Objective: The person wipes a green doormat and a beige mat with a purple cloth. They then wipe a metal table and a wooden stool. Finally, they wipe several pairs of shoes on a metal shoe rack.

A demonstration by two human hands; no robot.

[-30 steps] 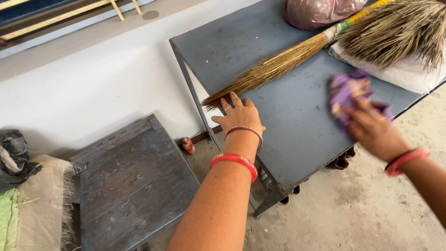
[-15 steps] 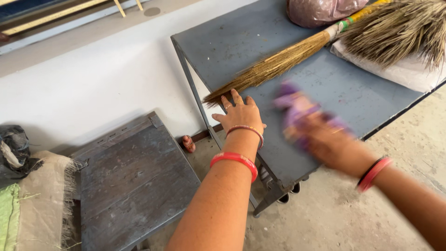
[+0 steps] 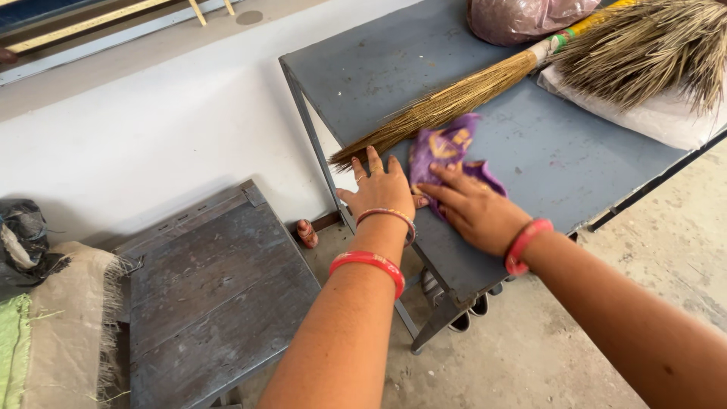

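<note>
Whitewashed wall point(image 3: 136, 144) and bare concrete floor point(image 3: 575, 341) frame a grey metal table point(image 3: 394, 60), its far and right ends cut off by the frame edge. Left hand point(image 3: 379, 189) lies flat, fingers spread, on the table's near corner, holding nothing. Right hand point(image 3: 473, 208) presses flat on a purple cloth point(image 3: 443, 148), fingers extended over it; the cloth lies on the tabletop just right of the left hand, and the two hands almost touch. Part of the cloth is hidden under the right palm.

Straw broom point(image 3: 447, 102) lies slantwise on the table, bristle tips just beyond the left fingertips; its handle runs out of view at the top. A second, bushier grass broom point(image 3: 644, 45) rests on a white sack point(image 3: 666, 117), both cropped. Pinkish plastic bag point(image 3: 515, 15) at the top edge; contents cannot be made out. Footwear point(image 3: 462, 314) partly hidden under the table. Lower grey wooden stand point(image 3: 212, 295) to the left; beside it, a fraying sack point(image 3: 68, 326), cropped.
</note>
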